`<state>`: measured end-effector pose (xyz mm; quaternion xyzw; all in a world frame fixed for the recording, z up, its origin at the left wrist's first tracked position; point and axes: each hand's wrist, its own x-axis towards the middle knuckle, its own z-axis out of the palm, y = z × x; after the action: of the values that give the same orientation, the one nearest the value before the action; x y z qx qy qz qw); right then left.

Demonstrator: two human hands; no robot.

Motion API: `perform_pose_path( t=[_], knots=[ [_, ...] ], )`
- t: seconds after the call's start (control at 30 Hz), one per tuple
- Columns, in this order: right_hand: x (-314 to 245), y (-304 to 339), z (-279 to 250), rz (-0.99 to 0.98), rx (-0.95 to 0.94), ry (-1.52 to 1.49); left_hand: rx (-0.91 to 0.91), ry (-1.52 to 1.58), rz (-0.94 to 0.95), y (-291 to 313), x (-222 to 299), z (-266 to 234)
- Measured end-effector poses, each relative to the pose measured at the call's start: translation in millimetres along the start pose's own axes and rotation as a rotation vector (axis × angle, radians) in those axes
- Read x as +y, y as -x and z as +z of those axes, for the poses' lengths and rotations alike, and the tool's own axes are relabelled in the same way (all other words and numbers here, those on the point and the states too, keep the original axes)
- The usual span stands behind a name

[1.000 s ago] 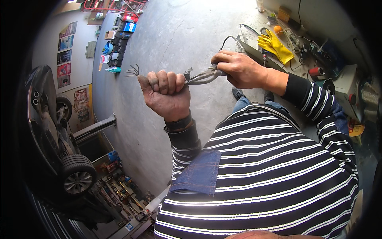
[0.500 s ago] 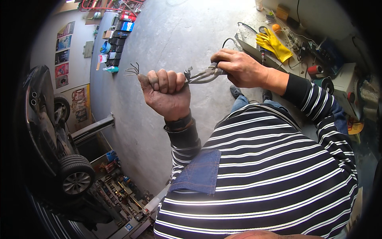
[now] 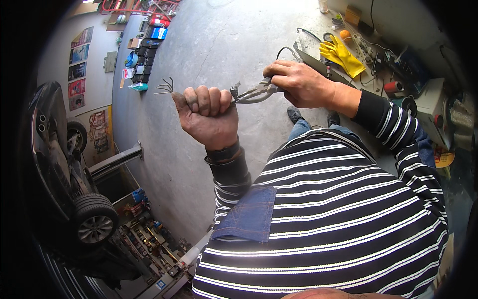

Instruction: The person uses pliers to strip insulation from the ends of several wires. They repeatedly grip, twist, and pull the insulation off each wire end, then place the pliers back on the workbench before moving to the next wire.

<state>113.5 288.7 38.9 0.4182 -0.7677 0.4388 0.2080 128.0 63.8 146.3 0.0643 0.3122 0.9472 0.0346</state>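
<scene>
My left hand (image 3: pixel 211 117) is closed in a fist around a bundle of thin wires (image 3: pixel 164 86). Their bent, splayed ends stick out past the thumb. On the little-finger side, a dark, crumpled bit (image 3: pixel 234 90) shows right against the fist; I cannot make out what it is. Grey metal pliers (image 3: pixel 255 93) reach from there into my right hand (image 3: pixel 301 83), whose fingers are wrapped round them. The fist hides the middle of the bundle, and my right fingers cover part of the pliers. Both hands are held up above the grey floor.
At the right, a cluttered bench holds yellow gloves (image 3: pixel 342 56), an orange ball-like thing (image 3: pixel 344 34), cables and a red can (image 3: pixel 393 87). A raised car (image 3: pixel 55 149) stands at the left, above a cart of tools (image 3: pixel 154 241). Boxes (image 3: pixel 145 56) line the far left wall.
My right hand and the pliers have shifted very slightly upward in the picture. The left fist keeps its hold on the wires, almost still.
</scene>
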Motion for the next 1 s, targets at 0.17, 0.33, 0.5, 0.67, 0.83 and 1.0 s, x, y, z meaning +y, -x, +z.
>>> perform_pose_path(
  t=[0.17, 0.33, 0.5, 0.67, 0.83, 1.0],
  knots=[
    [1, 0, 0, 0.006, -0.019, -0.006, -0.004, -0.014, -0.012, 1, 1, -1],
    [5, 0, -2, 0.041, -0.119, -0.055, 0.01, -0.017, -0.003, -1, 3, -2],
    [4, -2, -5, 0.052, -0.105, -0.083, 0.024, -0.016, 0.026, -2, 2, -3],
    [-28, -2, 2, 0.35, -0.14, -0.265, -0.046, -0.117, 0.146, -5, 2, -8],
    [-50, -6, 18, 0.909, -0.31, -1.352, -0.088, -0.115, 0.308, -11, 5, -11],
    [-45, 0, 32, 0.634, -0.306, -2.401, -0.273, 0.041, 0.307, -11, 8, 0]
  ],
)
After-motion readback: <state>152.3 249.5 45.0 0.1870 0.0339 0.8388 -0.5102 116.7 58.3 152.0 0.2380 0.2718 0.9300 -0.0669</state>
